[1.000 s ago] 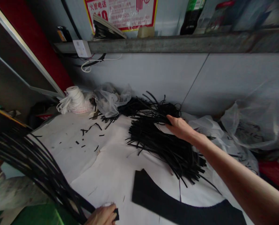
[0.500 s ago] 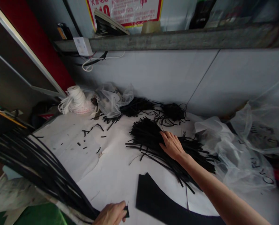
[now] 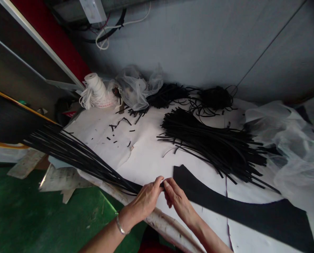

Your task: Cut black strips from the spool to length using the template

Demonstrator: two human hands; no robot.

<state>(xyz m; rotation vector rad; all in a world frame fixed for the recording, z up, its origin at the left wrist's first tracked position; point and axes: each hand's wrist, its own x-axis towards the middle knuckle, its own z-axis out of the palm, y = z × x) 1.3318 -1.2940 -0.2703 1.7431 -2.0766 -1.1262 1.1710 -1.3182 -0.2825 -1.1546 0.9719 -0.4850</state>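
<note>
My left hand (image 3: 148, 197) is closed around the gathered end of several long black strips (image 3: 93, 165), which fan out to the left past the table's edge. Against its thumb, my right hand (image 3: 176, 195) pinches the short tip that sticks out of that grip. Just right of the hands lies a flat, curved black piece of sheet material (image 3: 233, 205). Behind it rests a thick bundle of cut black strips (image 3: 212, 140), touched by neither hand.
A white spool (image 3: 95, 89), a clear plastic bag (image 3: 136, 88) and tangled black strips (image 3: 216, 98) sit along the wall. More clear plastic (image 3: 286, 137) lies at the right. Small black scraps (image 3: 120, 123) dot the white tabletop (image 3: 143, 158). Green floor (image 3: 54, 218) shows at lower left.
My right hand has left the bundle of cut strips and come to my left hand. My left hand has moved up and right with the long strips. The view has tilted down.
</note>
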